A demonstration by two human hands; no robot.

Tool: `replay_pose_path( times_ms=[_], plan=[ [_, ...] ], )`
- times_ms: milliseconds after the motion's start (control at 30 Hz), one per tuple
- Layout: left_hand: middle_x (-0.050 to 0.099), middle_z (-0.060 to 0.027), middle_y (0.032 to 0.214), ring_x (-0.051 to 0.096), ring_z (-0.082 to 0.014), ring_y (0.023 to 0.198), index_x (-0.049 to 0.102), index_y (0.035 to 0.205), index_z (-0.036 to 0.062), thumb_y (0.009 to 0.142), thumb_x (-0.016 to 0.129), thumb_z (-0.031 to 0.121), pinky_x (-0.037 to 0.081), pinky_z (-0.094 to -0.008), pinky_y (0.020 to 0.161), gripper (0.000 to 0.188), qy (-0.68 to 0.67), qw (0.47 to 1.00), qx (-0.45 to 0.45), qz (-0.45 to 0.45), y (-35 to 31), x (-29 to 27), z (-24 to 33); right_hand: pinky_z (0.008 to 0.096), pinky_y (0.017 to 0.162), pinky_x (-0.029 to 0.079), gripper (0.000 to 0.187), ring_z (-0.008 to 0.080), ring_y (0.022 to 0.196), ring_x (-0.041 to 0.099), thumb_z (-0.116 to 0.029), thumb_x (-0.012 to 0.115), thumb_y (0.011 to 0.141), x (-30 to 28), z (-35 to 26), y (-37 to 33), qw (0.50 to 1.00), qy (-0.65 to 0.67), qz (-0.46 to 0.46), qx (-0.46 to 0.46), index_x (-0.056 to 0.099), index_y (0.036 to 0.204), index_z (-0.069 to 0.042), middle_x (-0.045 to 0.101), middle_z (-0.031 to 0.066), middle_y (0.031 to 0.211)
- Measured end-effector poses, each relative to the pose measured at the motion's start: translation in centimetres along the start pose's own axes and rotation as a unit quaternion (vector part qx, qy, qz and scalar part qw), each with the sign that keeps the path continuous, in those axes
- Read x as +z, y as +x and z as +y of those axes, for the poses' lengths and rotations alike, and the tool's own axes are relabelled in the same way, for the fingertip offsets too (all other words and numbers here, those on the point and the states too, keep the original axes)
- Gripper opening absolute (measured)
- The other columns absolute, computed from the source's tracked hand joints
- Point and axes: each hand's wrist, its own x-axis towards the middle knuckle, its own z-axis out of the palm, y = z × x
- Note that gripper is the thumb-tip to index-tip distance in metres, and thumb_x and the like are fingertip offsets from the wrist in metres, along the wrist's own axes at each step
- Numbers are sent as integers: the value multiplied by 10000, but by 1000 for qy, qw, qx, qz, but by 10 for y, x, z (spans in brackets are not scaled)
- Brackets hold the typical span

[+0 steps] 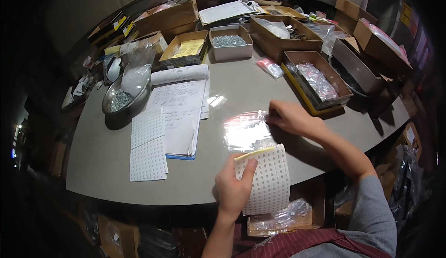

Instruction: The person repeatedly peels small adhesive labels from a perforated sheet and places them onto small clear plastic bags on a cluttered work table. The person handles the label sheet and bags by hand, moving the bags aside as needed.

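Holding one label sheet [268,178]; two more sheets [147,145] lie aside.

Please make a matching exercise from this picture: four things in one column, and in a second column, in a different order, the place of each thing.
Things:
1. sticker sheet
2. clear plastic bag
3. metal bowl
4. rolled paper

Places:
A. at the left side of the table, with small metal parts inside
B. in the left hand, at the near table edge
C. flat on the table, under the fingers of the right hand
D. lying above the handwritten sheets, in front of the boxes

Pairs: 1-B, 2-C, 3-A, 4-D
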Motion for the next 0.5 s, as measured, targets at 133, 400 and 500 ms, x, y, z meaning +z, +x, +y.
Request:
replay_pose_path(
  times_ms=[133,400,500],
  plan=[
    [746,-52,912,654,-92,825,700,1074,-38,946,733,124,526,-269,745,209,15,1000,0,-10,1,1,1,371,732,528,318,258,796,690,-258,784,918,-28,28,-15,998,18,-21,53,667,1002,26,721,154,877],
    [743,-51,923,639,-90,850,694,1043,-47,943,724,97,519,-267,778,177,19,1000,2,-22,1,1,0,368,775,534,240,222,887,664,-173,728,949,-36,-21,-61,957,197,-175,-122,656,1093,5,680,119,997],
    [742,-52,925,637,-92,864,691,1027,-49,938,719,82,516,-270,793,161,17,999,14,-24,1,0,0,405,777,533,278,312,915,660,-89,734,863,-28,-28,-67,967,163,-161,-116,637,1109,-3,655,149,1003]
  ],
)
